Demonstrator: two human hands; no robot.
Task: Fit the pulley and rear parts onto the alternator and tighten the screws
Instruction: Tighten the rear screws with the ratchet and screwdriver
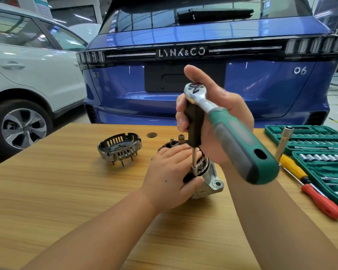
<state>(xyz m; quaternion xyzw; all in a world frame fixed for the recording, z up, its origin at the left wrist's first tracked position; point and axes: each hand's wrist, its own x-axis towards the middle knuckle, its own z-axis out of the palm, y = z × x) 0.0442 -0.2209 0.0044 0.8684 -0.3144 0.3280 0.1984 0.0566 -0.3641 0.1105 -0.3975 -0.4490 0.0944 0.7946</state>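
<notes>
Alternator shaft up, driver vertical

Car workshop or service bay: blue Lynk & Co hatchback parked behind wooden surface, white SUV alongside, green socket set case open, screwdrivers beside it.

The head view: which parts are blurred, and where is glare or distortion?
Head view: the green-and-grey ratchet handle near the lens is soft; the right hand gripping its black driver looks slightly smeared; ceiling lights glare on the blue car's tailgate; wide-angle bending curves the wooden table edge.
</notes>
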